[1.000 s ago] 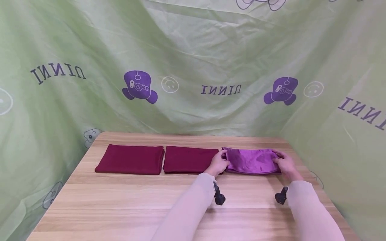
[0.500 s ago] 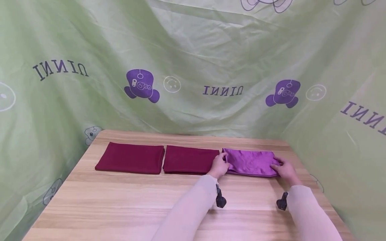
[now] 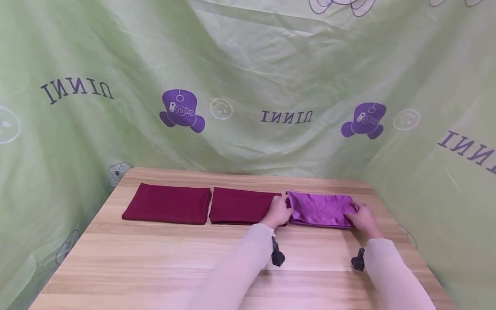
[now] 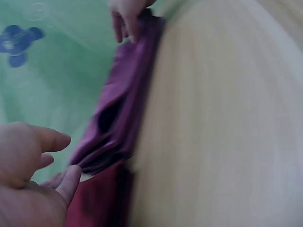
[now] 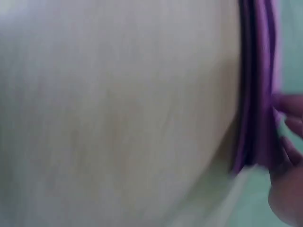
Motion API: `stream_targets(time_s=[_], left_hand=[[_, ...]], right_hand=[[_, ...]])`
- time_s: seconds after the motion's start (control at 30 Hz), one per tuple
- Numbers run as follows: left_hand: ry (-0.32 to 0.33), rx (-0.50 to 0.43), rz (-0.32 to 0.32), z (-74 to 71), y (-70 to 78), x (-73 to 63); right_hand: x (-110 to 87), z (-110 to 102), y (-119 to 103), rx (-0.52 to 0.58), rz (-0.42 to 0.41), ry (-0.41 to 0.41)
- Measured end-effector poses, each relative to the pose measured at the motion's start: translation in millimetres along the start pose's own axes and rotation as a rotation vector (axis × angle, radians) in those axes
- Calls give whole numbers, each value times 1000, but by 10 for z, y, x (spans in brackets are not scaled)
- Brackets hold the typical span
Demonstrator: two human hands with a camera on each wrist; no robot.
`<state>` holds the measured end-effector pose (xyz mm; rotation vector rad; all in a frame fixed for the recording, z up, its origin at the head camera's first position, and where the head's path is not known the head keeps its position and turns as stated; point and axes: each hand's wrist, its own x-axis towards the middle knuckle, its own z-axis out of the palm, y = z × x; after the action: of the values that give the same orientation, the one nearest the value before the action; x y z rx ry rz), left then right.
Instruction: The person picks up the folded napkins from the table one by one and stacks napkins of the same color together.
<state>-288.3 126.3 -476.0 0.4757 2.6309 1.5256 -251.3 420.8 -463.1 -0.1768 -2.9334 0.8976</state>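
A shiny purple folded cloth (image 3: 317, 209) lies at the right end of a row on the table. Beside its left edge, my left hand (image 3: 277, 212) overlaps the middle dark red folded cloth (image 3: 242, 206). In the left wrist view that hand's fingers (image 4: 70, 182) are spread loosely, holding nothing, close to the purple layers. My right hand (image 3: 365, 220) holds the purple cloth's right end, with fingers and thumb at the edge. Stacked purple layers (image 5: 260, 85) stand out in the blurred right wrist view.
Another dark red folded cloth (image 3: 168, 203) lies at the left of the row. The light wooden table (image 3: 155, 267) extends in front. A green printed curtain (image 3: 248, 146) hangs around its back and sides. Each wrist carries a small black camera.
My left hand has drawn slightly left, off the purple cloth's edge. The right hand has moved slightly left, and the purple cloth's right end now sits further in and looks flatter.
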Motion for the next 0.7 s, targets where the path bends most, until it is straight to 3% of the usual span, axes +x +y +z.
stream_targets(time_s=[0.1, 0.2, 0.37, 0.47, 0.7], left_hand=[[18, -2, 18, -228, -102, -25], [15, -1, 3, -448, -225, -58], [58, 11, 26, -798, -427, -153], [120, 33, 33, -1010, -533, -234], [260, 83, -75, -1462, -710, -421]], right_hand=[[41, 44, -232, -25, -22, 106], [83, 55, -496, 16, -62, 186], [124, 102, -888, 89, -101, 166], [110, 218, -1031, 104, -115, 139], [27, 577, -1287, 142, -180, 83]])
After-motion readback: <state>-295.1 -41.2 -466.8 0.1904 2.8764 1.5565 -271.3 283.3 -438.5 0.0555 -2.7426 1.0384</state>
